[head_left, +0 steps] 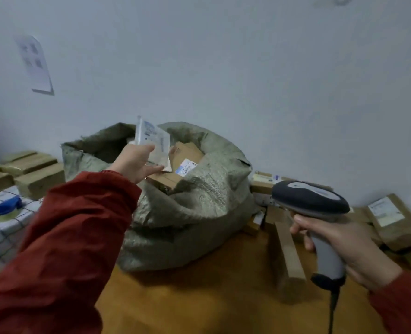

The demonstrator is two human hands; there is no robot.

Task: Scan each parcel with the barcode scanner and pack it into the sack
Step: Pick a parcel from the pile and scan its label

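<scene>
A grey-green woven sack (195, 208) stands open on the wooden table, against the wall. A brown cardboard parcel (175, 169) with a white label lies in its mouth. My left hand (137, 162) holds a small flat white parcel (155, 143) upright above the sack's opening. My right hand (341, 247) grips the grey and black barcode scanner (312, 201) at the right, its head pointing left toward the sack. The scanner's cable hangs down below the handle.
Brown parcels (392, 220) lie piled to the right of the sack, one long box (288, 254) near my right hand. More parcels (28, 169) stack at the left beside a blue tape dispenser (7, 208) on a checked cloth. A paper sheet (34, 63) hangs on the wall.
</scene>
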